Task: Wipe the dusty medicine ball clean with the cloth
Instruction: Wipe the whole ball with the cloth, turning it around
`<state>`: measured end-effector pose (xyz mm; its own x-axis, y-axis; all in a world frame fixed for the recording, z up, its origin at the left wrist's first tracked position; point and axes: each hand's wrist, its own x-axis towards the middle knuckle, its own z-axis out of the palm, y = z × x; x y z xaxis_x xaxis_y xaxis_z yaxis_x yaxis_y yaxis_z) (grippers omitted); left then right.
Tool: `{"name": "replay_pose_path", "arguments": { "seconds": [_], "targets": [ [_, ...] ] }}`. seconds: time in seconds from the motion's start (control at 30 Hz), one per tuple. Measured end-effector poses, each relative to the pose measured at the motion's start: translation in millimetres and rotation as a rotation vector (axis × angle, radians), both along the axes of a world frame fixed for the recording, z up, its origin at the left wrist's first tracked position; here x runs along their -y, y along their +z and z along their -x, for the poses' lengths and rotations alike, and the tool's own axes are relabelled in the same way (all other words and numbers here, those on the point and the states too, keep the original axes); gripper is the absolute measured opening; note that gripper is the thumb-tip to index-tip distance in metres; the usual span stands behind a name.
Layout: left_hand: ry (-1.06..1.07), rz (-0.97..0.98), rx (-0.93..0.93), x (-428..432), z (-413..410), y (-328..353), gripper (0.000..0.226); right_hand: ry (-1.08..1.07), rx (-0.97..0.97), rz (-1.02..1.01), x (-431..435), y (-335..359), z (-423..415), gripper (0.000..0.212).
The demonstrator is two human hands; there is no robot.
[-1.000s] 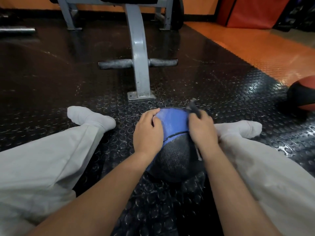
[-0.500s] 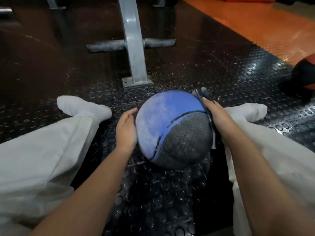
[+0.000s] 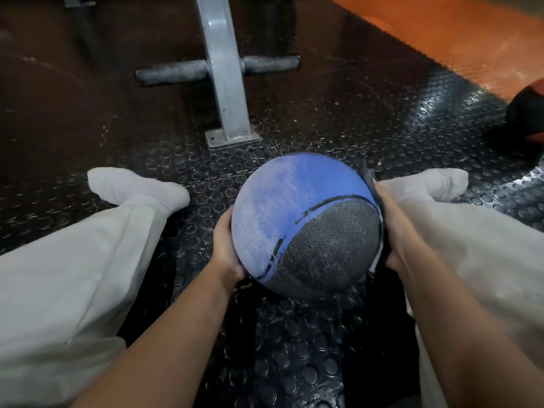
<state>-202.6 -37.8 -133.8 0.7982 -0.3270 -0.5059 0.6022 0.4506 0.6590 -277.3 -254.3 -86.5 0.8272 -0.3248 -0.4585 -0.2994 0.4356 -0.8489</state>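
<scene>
The medicine ball, blue with a black textured panel, is held between my two hands over the floor between my legs. Pale dust covers much of its blue top and left side. My left hand cups the ball's left side, with the fingers hidden behind it. My right hand holds a dark grey cloth against the ball's right side. Only the cloth's edge shows between hand and ball.
I sit on black studded rubber flooring with my legs in pale trousers spread to both sides. A grey metal bench leg with a crossbar stands just beyond the ball. A red and black ball lies at the right by the orange floor.
Both hands slid from the ball's top down to its sides. The ball has risen toward the camera and turned, showing more dusty blue surface. The cloth stayed under my right hand.
</scene>
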Motion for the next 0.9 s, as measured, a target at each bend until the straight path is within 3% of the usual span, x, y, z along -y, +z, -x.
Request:
{"name": "replay_pose_path", "arguments": {
  "seconds": [0.13,0.23,0.33,0.47,0.6,0.7,0.8,0.9],
  "targets": [
    [-0.049,-0.154,0.073,-20,-8,29,0.047,-0.093,-0.015,-0.186,-24,-24,12,0.057],
    [-0.087,-0.301,0.200,-43,-8,57,0.051,-0.093,-0.099,-0.181,-51,-37,13,0.055],
    [-0.095,-0.361,0.275,-60,2,75,0.057,-0.012,-0.118,0.001,-67,-28,5,0.042],
    [-0.029,-0.385,0.300,-72,24,79,0.039,0.144,0.018,0.298,-82,9,-10,0.028],
    [-0.038,-0.550,0.346,-77,31,81,0.035,0.202,0.138,0.757,-101,28,-13,0.044],
    [-0.070,-0.774,0.540,-78,19,84,0.024,0.222,0.112,0.802,-102,30,-10,0.045],
    [-0.133,-0.997,0.867,-60,15,96,0.037,0.240,0.067,0.775,-99,35,-14,0.046],
    [-0.266,-1.259,0.975,-34,18,107,0.039,0.208,-0.036,0.840,-107,43,-18,0.043]
  ]
}}
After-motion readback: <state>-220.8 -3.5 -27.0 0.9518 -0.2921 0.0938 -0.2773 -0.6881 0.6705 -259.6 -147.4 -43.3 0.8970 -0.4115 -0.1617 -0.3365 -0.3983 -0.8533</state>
